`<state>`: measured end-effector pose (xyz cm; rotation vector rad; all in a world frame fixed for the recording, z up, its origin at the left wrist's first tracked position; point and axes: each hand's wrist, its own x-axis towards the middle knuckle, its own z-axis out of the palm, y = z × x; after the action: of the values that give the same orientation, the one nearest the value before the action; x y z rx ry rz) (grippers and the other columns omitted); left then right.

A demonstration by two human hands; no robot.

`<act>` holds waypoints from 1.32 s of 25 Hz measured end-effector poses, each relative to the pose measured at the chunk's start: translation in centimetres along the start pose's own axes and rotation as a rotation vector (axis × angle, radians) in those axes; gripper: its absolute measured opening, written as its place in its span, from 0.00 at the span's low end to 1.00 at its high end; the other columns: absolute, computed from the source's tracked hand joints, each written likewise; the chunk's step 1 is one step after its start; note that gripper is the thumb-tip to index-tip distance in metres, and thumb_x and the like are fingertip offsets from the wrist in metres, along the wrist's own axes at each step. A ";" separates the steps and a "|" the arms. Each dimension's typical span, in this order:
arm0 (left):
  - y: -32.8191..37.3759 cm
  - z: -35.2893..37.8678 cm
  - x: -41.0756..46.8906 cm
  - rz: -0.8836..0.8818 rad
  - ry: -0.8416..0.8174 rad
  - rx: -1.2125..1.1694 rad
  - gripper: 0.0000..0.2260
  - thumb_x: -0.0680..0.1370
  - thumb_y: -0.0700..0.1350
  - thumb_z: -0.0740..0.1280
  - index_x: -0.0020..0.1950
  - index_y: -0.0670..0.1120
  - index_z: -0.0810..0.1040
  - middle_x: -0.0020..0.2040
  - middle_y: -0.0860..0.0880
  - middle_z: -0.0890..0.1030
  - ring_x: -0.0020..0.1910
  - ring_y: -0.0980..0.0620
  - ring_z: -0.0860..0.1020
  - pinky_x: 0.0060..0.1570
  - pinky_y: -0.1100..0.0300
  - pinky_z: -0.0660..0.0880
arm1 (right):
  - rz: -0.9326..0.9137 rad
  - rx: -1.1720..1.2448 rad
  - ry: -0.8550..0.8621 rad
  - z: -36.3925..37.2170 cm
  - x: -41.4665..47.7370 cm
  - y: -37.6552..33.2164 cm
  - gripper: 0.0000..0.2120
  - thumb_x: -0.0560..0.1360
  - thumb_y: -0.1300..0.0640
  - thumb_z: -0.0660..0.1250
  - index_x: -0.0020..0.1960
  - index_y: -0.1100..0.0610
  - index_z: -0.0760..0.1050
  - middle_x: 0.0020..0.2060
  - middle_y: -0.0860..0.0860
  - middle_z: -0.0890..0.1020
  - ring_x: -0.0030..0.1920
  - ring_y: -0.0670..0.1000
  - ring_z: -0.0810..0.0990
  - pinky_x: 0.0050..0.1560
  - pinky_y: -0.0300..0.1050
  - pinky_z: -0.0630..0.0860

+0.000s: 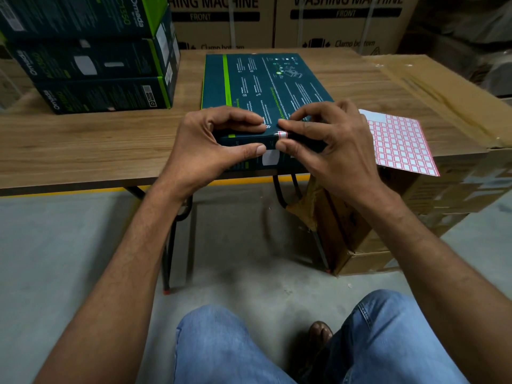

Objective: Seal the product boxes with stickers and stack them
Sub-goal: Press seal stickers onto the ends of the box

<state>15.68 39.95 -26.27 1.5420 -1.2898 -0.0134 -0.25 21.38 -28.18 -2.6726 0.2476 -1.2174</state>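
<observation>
A flat dark teal product box [263, 81] with a green stripe lies on the wooden table [83, 139], its near edge at the table's front. My left hand [210, 145] grips that near edge, fingers on top and thumb on the front face. My right hand [329, 142] pinches the same edge beside it, forefinger and thumb pressing a small red-and-white sticker [282, 134] folded over the top corner of the edge. A sheet of red-bordered stickers [401, 145] lies to the right, partly over the table's edge.
A stack of three matching boxes [94, 56] stands at the table's back left. A large taped cardboard carton [443, 112] adjoins the table on the right. Washing-machine cartons [304, 20] line the back. My knees in jeans [277, 345] are below, over a concrete floor.
</observation>
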 end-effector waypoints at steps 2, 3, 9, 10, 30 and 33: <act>0.1 0.1 0.0 -0.004 0.008 -0.007 0.19 0.71 0.40 0.82 0.60 0.39 0.84 0.55 0.49 0.87 0.56 0.55 0.86 0.59 0.61 0.81 | 0.039 0.062 -0.064 -0.8 -0.2 0.2 0.23 0.75 0.41 0.74 0.69 0.45 0.80 0.64 0.43 0.81 0.60 0.52 0.74 0.57 0.58 0.74; 0.2 0.1 0.0 -0.004 0.011 -0.008 0.19 0.71 0.40 0.82 0.60 0.39 0.84 0.55 0.49 0.87 0.57 0.55 0.86 0.60 0.60 0.81 | 0.071 0.116 -0.066 -1.1 -0.2 0.3 0.24 0.75 0.44 0.75 0.70 0.46 0.80 0.64 0.43 0.81 0.62 0.50 0.74 0.59 0.58 0.75; 0.5 -0.2 0.0 0.029 -0.025 0.070 0.19 0.73 0.43 0.81 0.62 0.41 0.84 0.57 0.50 0.87 0.59 0.56 0.85 0.63 0.58 0.80 | 0.080 0.245 -0.038 -1.1 0.4 0.3 0.12 0.77 0.46 0.73 0.59 0.46 0.86 0.58 0.42 0.83 0.61 0.48 0.78 0.59 0.60 0.76; 0.6 -0.3 -0.1 0.039 -0.036 0.094 0.20 0.74 0.43 0.81 0.63 0.42 0.83 0.58 0.51 0.86 0.60 0.57 0.84 0.63 0.58 0.80 | 0.055 0.211 -0.043 -1.0 0.3 0.5 0.12 0.78 0.45 0.73 0.59 0.45 0.85 0.58 0.41 0.83 0.60 0.49 0.78 0.57 0.61 0.76; 0.3 -0.3 -0.3 -0.011 0.013 0.006 0.19 0.71 0.37 0.81 0.60 0.36 0.83 0.55 0.47 0.87 0.57 0.54 0.86 0.60 0.62 0.80 | 0.058 0.150 -0.134 -1.7 0.6 0.1 0.21 0.77 0.45 0.74 0.69 0.44 0.79 0.66 0.42 0.81 0.62 0.49 0.75 0.60 0.59 0.75; 0.1 -0.2 -0.3 -0.015 0.039 0.000 0.19 0.71 0.37 0.82 0.59 0.36 0.83 0.54 0.48 0.87 0.56 0.54 0.86 0.60 0.62 0.80 | 0.070 0.264 -0.079 -1.0 1.7 -0.2 0.15 0.75 0.43 0.76 0.60 0.45 0.85 0.57 0.40 0.84 0.58 0.47 0.80 0.58 0.55 0.78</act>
<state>15.61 40.33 -26.28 1.5447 -1.2476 0.0079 0.10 21.08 -26.30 -2.4560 0.1547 -1.0412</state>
